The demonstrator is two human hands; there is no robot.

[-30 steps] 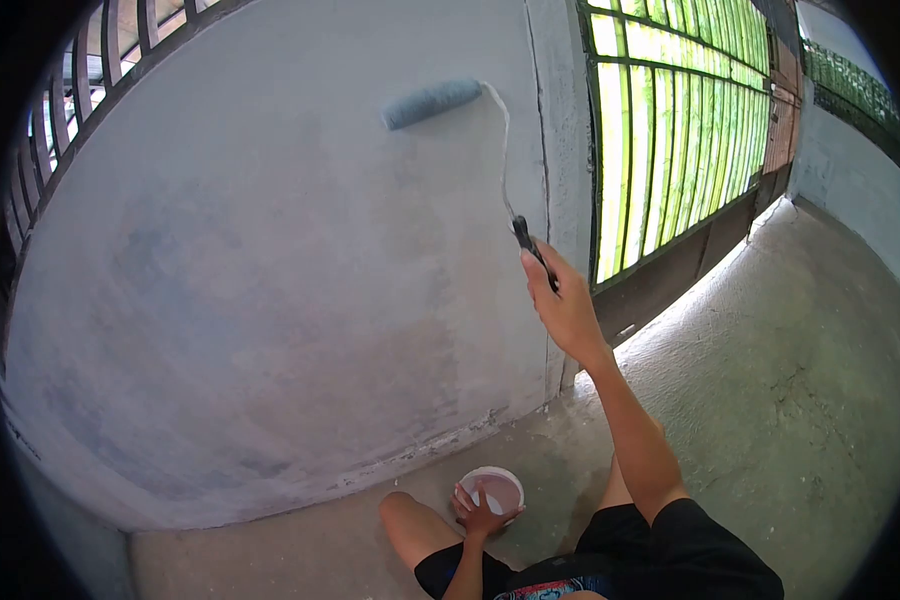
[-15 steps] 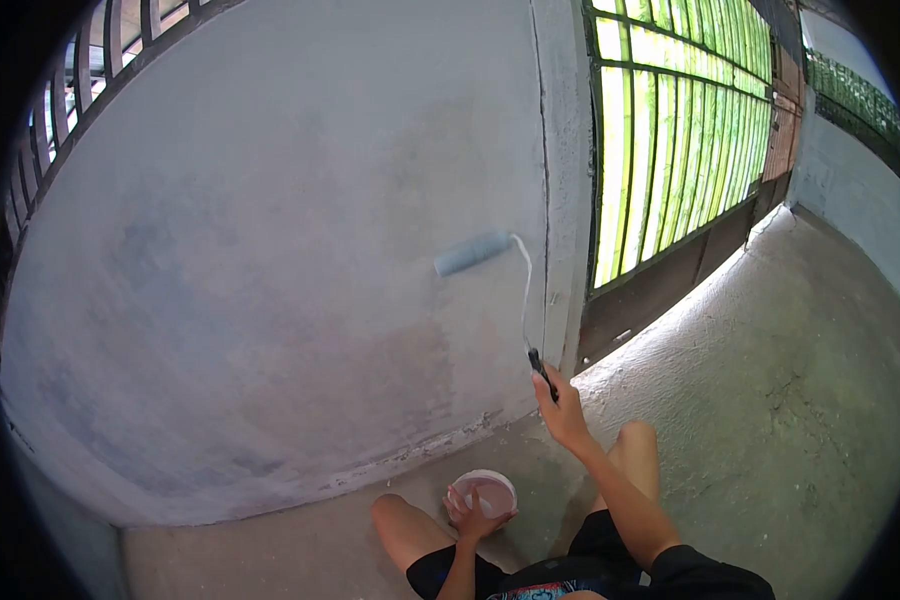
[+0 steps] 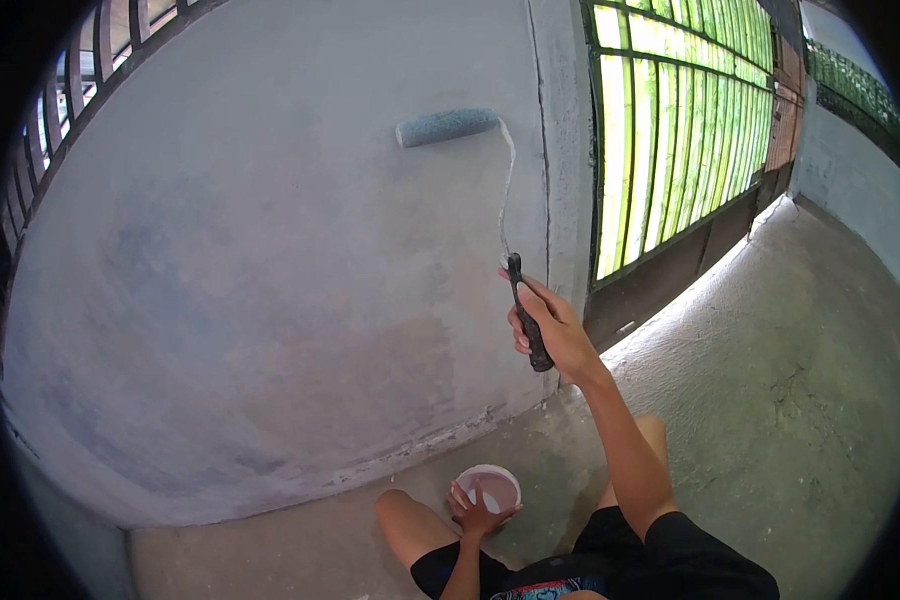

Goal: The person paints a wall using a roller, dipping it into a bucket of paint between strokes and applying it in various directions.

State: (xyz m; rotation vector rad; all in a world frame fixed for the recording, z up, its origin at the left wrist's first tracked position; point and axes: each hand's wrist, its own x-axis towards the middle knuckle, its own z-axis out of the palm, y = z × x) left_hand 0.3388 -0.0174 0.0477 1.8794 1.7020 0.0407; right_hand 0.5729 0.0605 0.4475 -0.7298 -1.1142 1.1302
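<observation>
My right hand (image 3: 560, 335) is closed round the black handle of a paint roller (image 3: 448, 127). Its blue-grey sleeve lies against the upper part of the grey wall (image 3: 300, 250), with the thin bent frame running down to my fist. Low between my knees, my left hand (image 3: 478, 517) grips a small white bucket (image 3: 511, 482) at its near side, fingers spread over the rim. Something pale pinkish shows inside the bucket, partly hidden by those fingers. Patches of darker and browner tone mark the wall's middle and lower part.
Right of the wall, past a cracked pillar (image 3: 567, 150), stands a barred metal gate (image 3: 670, 150) with bright green light behind. Concrete floor (image 3: 770, 370) stretches to the right. Metal bars (image 3: 90, 65) top the wall at upper left.
My right hand has pushed the roller up the wall and slightly left, raising the handle too. My left hand stays at the bucket.
</observation>
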